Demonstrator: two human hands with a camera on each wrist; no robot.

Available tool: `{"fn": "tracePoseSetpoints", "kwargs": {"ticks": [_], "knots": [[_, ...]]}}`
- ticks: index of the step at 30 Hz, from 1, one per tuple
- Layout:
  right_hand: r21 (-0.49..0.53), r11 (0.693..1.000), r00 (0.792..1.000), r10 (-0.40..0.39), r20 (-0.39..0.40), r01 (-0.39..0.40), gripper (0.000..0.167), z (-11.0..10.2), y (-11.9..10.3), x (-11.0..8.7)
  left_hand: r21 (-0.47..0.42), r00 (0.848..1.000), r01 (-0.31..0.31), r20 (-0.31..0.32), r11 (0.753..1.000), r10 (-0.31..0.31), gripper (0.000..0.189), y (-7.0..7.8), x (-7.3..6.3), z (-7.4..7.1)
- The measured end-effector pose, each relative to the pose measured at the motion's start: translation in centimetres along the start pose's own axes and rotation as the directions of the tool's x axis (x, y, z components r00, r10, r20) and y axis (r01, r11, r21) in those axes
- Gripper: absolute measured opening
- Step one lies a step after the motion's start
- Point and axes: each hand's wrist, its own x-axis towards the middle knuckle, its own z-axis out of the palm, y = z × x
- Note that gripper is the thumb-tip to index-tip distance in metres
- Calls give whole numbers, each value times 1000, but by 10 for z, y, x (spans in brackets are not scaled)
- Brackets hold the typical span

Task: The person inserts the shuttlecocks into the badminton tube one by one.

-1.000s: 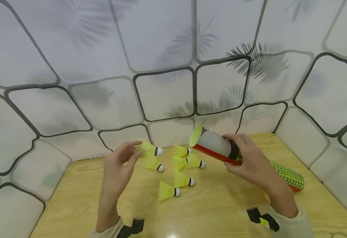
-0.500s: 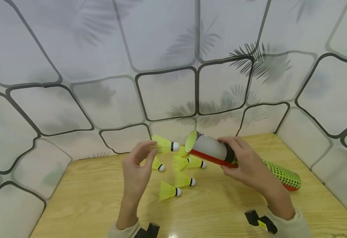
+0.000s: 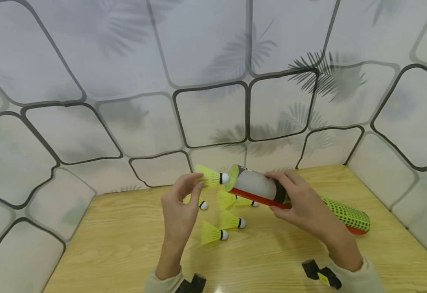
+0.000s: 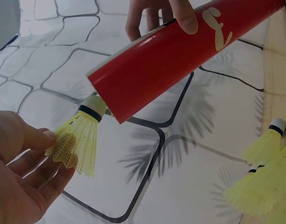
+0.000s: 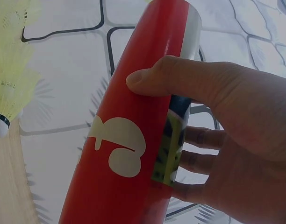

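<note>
My left hand (image 3: pixel 180 203) pinches a yellow shuttlecock (image 3: pixel 211 177) by its skirt, with thumb and fingertips on the feather end. The white cork, with its dark band, points at the open mouth of a shuttlecock tube (image 3: pixel 253 183). In the left wrist view the cork (image 4: pixel 94 103) is right at the rim of the red tube (image 4: pixel 147 70). Around the tube's middle, my right hand (image 3: pixel 305 203) holds it tilted, mouth up and to the left. Its thumb lies across the red side in the right wrist view. The inside of the tube is mostly hidden.
Several yellow shuttlecocks lie on the wooden table (image 3: pixel 125 236) below the hands, among them a front one (image 3: pixel 213 234) and one just behind it (image 3: pixel 231 220). The tube's green dotted end (image 3: pixel 349 215) extends past the right wrist. A patterned cloth (image 3: pixel 213 114) stands behind the table.
My left hand has moved right with the shuttlecock, bringing its cork up to the tube's mouth. The right hand has shifted the tube slightly left and down.
</note>
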Motion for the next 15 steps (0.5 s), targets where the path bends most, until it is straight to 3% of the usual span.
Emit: {"fn": "tracePoseSetpoints", "kwargs": {"ticks": [15], "knots": [[5, 1000, 999, 13, 41, -13, 77, 4, -7, 1, 11, 995, -81, 64, 997, 80, 36, 2, -6, 16]]}}
